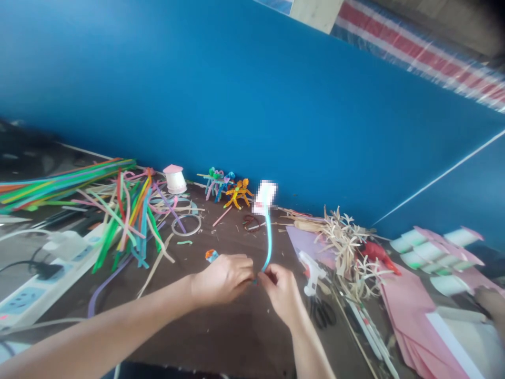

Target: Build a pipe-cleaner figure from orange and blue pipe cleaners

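A light-blue pipe cleaner (pixel 270 237) rises in a gentle curve from my right hand (pixel 281 292), whose thumb and finger pinch it near its lower end. My left hand (pixel 224 279) is closed beside it, fingers curled down, with a bit of the blue end showing at its fingertips. The two hands almost meet above the dark table (pixel 236 337). Just behind my left hand lies a small orange and blue fuzzy piece (pixel 211 255), partly hidden by the hand.
Left: bundled coloured pipe cleaners (pixel 126 221), a power strip (pixel 43 284). Behind: a small white pot with pink lid (pixel 174 179), orange fuzzy figure (pixel 238 193), blue wall (pixel 236 105). Right: glue gun (pixel 313 272), black-handled scissors (pixel 322 313), pink sheets (pixel 406 310), another person's hand (pixel 489 302).
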Demonstrator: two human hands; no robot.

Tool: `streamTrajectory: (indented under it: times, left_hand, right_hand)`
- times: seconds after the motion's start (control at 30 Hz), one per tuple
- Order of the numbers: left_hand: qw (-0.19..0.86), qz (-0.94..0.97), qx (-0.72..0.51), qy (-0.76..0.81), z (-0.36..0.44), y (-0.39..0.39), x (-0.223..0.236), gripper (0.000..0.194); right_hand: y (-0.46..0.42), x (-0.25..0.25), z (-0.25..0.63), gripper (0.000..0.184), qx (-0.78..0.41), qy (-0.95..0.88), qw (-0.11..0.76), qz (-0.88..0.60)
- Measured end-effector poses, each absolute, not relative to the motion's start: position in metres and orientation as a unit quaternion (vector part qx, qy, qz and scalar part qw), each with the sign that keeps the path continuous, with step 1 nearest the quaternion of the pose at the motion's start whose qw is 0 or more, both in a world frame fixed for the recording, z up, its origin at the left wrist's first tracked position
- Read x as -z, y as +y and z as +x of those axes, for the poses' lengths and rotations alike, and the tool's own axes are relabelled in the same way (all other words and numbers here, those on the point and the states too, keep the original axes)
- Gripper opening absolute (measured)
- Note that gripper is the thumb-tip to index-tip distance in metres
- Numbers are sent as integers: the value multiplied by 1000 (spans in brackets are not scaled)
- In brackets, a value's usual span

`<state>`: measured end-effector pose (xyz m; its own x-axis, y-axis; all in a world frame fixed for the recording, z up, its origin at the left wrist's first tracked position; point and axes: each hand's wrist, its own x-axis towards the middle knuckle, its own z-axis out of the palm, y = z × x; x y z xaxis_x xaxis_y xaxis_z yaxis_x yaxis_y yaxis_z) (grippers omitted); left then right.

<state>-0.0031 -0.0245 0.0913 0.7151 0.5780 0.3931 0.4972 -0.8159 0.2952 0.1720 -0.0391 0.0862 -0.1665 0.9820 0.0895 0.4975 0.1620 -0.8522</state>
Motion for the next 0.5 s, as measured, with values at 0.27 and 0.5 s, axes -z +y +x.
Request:
streamTrajectory:
  times: [0.27, 0.5]
  left_hand:
    - [444, 729, -388, 349, 1, -32, -93, 10]
    - [677, 470, -435, 363, 16, -39, -88, 22]
  right_hand:
    - [-44, -71, 162, 19, -680, -354, 508, -394]
    - [-48, -65, 156, 16, -594, -395, 582, -390]
